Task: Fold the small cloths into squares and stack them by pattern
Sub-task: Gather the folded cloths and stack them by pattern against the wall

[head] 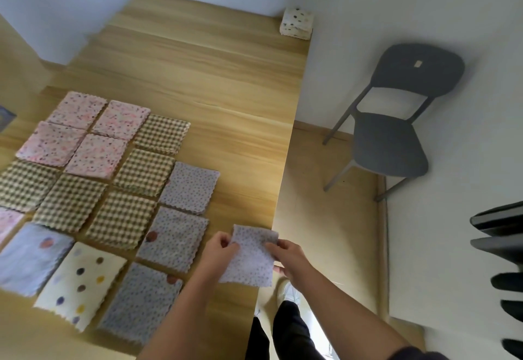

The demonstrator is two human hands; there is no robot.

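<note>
Both hands hold one grey small-dotted cloth (pixel 250 257) above the table's right edge. My left hand (pixel 219 249) pinches its left side and my right hand (pixel 287 257) grips its right side. On the wooden table (pixel 215 82) lie flat cloths in rows: pink speckled ones (pixel 93 136) at the back left, brown gingham ones (pixel 121 218) in the middle, grey dotted ones (pixel 189 187) on the right. A cream cloth with big coloured dots (pixel 82 283) and a pale blue one (pixel 31 255) lie at the front left. A folded stack of cream dotted cloths (pixel 296 23) sits at the far right corner.
A dark grey chair (pixel 390 138) stands on the floor right of the table, against the white wall. Black objects (pixel 506 260) show at the right edge. My legs and a white shoe (pixel 288 291) are below the table's edge.
</note>
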